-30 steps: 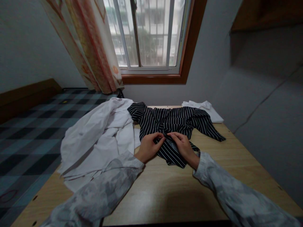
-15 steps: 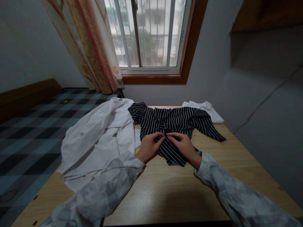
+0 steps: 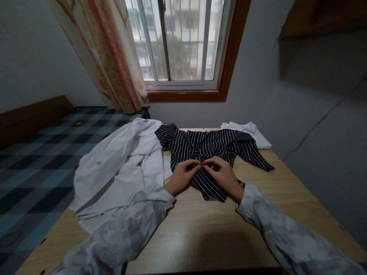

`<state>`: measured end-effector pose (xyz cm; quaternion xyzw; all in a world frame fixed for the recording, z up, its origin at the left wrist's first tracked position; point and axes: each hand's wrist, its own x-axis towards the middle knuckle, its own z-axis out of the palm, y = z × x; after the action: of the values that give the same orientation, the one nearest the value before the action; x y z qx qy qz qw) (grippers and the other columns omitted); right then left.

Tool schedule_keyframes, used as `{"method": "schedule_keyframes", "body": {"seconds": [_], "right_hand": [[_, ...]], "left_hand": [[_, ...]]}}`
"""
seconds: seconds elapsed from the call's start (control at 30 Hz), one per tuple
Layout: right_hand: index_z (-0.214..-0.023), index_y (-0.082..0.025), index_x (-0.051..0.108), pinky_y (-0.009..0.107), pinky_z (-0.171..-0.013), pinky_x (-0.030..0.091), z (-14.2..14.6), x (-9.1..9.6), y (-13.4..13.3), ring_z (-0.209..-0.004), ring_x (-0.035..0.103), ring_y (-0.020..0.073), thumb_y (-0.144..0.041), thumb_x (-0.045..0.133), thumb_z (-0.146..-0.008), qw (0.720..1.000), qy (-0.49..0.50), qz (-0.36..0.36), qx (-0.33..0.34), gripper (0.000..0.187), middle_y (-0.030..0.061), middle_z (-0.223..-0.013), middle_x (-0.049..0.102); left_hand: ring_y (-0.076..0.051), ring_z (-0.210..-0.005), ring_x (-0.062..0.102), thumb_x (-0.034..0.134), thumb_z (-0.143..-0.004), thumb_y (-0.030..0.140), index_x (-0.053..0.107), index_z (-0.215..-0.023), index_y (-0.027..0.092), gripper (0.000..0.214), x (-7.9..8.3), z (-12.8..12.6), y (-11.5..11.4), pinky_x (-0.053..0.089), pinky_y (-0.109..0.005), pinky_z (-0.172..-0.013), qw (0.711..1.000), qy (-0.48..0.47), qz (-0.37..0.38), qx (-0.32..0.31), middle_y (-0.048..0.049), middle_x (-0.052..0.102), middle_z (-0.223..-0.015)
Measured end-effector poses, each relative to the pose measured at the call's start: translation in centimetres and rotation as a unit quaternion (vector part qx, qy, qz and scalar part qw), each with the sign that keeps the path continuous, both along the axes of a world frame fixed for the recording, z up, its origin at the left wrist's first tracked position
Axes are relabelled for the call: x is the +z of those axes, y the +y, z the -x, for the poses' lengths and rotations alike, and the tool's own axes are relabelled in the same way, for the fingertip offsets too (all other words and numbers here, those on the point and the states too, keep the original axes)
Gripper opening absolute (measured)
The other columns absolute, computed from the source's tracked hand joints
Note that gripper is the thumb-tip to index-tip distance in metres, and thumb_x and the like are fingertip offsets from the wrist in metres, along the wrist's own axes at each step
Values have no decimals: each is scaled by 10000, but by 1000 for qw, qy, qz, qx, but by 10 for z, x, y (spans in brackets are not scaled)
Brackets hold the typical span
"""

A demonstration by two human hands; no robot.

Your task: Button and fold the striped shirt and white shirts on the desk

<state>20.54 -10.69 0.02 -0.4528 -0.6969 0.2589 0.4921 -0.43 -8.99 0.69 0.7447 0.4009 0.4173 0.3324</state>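
**Both hands pinching the front of a striped shirt**

So the black-and-white striped shirt (image 3: 186,149) is spread on the wooden table (image 3: 177,233), mid-view, one sleeve out toward 10 o'clock, the other toward 3. Both hands are at its 6 o'clock side.

Left hand (image 3: 181,177): thumb and index finger brought together in a pinch on the fabric. Right hand (image 3: 223,175): same deal, thumb and index meeting, a small gap behind the tips. The two sets of fingertips sit just beside each other. Can't tell what bit of cloth is between them, too small and covered.

Pose-wise, backs of the hands face up, wrists low over the table. Left forearm comes in from about 8 o'clock, right from about 4, both in grey patterned sleeves (image 3: 272,217).

A crumpled white garment (image 3: 120,164) lies at the shirt's 9 o'clock, and a folded white cloth (image 3: 260,139) at 2.
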Motion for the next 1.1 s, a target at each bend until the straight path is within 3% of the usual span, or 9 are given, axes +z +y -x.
{"method": "schedule_keyframes", "body": {"seconds": [0.43, 0.6, 0.77, 1.1], "right_hand": [[-1044, -276, 819, 403, -824, 595, 6, -1, -7, -856, 724, 238, -371, 717, -993, 998, -43, -40, -6, 148, 52, -1004, 791], [-1004, -253, 794, 387, -821, 590, 6, -2, -6, -843, 724, 232, -366, 744, -969, 999, -35, -32, -24, 128, 50, -989, 788], [-980, -251, 782, 392, -808, 573, 4, -5, -6, -828, 716, 237, -378, 754, -962, 998, -35, -29, -44, 132, 49, -963, 791], [-967, -246, 796, 407, -826, 571, 5, -8, -4, -870, 735, 253, -353, 707, -989, 998, -44, -23, -42, 141, 59, -960, 806]], "left_hand": [[-222, -895, 750, 707, -990, 397, 820, -1011, 186, 240, -5, -2, 3, 592, -346, -838, 1000, -4, 28, 12, -59, 828, -964], [-218, -950, 739, 682, -1015, 380, 809, -1046, 187, 233, -5, -2, 4, 581, -352, -889, 999, -16, 33, -3, -59, 819, -1015], [-208, -1061, 697, 681, -1022, 362, 781, -999, 195, 196, -1, -2, 2, 548, -371, -1014, 999, -29, -31, -12, -70, 756, -1077], [-212, -928, 744, 712, -1001, 381, 811, -1052, 195, 217, -9, 0, 5, 595, -350, -871, 1000, -21, 17, 15, -56, 827, -1012]]}}
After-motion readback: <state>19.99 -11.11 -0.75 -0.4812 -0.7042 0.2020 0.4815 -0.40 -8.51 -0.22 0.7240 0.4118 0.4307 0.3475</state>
